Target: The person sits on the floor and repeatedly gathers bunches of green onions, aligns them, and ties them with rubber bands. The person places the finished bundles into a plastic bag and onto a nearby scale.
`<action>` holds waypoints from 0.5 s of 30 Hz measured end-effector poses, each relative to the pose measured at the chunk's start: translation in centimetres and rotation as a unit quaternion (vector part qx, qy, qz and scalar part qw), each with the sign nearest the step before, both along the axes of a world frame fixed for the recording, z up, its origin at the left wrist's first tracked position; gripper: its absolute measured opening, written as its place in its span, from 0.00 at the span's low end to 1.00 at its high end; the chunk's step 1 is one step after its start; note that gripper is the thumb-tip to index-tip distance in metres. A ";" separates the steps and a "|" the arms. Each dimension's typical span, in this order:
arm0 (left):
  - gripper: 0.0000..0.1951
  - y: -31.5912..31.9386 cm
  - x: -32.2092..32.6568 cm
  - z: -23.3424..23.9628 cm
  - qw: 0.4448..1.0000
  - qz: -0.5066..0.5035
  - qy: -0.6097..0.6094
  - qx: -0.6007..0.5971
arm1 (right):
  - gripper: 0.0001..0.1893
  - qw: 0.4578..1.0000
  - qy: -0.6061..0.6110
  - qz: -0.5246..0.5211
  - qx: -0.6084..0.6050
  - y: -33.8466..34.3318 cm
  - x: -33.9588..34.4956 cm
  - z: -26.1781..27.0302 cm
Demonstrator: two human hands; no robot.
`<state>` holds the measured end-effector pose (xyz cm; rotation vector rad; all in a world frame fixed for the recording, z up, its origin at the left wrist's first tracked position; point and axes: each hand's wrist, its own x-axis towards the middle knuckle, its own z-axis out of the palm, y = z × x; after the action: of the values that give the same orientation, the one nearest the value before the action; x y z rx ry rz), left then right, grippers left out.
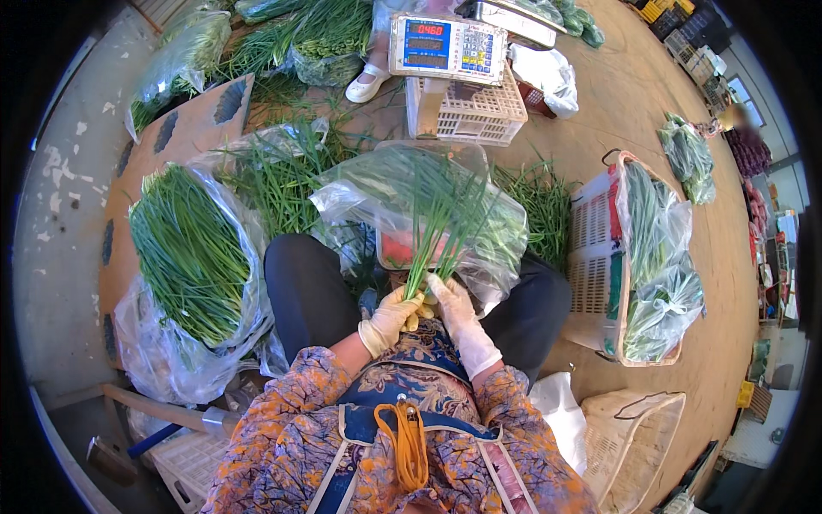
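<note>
My left hand (392,318), in a pale rubber glove, grips a small bunch of long green garlic chives (427,238) near the stem ends. Beside it my right hand (456,315), gloved too, is closed on stems of the same bunch, which fans out away from me. Beyond the hands lies a clear plastic bag (494,225) of chives, over a container with a red inside that it partly covers. To the left stands a large open plastic bag (247,289) packed with loose chives (192,257). Gloves and stems partly hide the fingertips.
A digital scale (449,50) stands ahead near a white plastic crate (481,112). On the right is a crate (594,257) of bagged greens, with an empty-looking crate (636,443) nearer me. A wooden board (173,141) leans at left. Another person's white shoe (367,83) shows ahead.
</note>
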<state>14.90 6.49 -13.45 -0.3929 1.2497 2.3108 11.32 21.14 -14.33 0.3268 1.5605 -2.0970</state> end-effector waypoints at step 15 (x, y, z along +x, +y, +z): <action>0.08 -0.4 -0.3 1.1 0.996 0.052 -0.054 -0.046 | 0.14 0.969 0.162 -0.094 0.162 -0.2 -0.6 5.9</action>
<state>14.65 6.10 -12.34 -0.6217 1.3133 2.2892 10.67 20.96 -8.45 0.2596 2.1502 -2.1117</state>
